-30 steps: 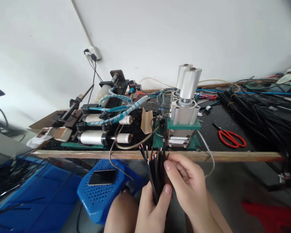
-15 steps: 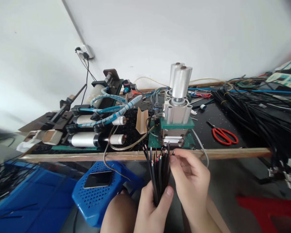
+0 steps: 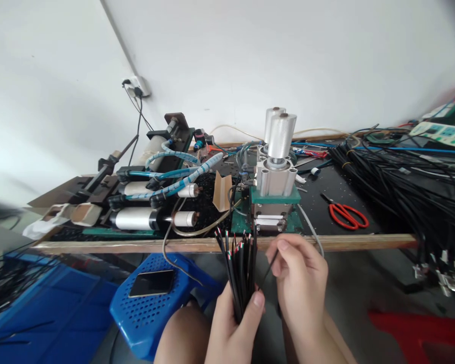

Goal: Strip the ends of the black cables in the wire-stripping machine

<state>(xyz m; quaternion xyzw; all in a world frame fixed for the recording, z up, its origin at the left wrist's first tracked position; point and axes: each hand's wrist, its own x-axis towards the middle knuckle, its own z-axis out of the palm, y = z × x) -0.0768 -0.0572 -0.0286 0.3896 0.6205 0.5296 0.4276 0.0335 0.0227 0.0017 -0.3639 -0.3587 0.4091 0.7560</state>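
Observation:
A bundle of black cables [image 3: 240, 273] stands upright in my left hand [image 3: 235, 323], whose fingers and thumb wrap round it. Red, white and green wire ends show at the top of several cables. To the right, my right hand [image 3: 298, 270] pinches one black cable [image 3: 266, 273] between thumb and fingers. That cable slants away from the bundle, its lower end at my left thumb. Just beyond the bundle, at the table edge, is a metal pneumatic press [image 3: 276, 177] on a green base.
Red-handled scissors [image 3: 348, 216] lie right of the press, near a big pile of black cables [image 3: 387, 187]. Cylinders with blue hoses [image 3: 189, 177] are on the left. A phone [image 3: 151, 283] rests on a blue stool [image 3: 144, 313] below the wooden table edge [image 3: 136, 246].
The cable in my right hand now leans out to the right, apart from the bundle. The bundle and my left hand have shifted slightly left in view.

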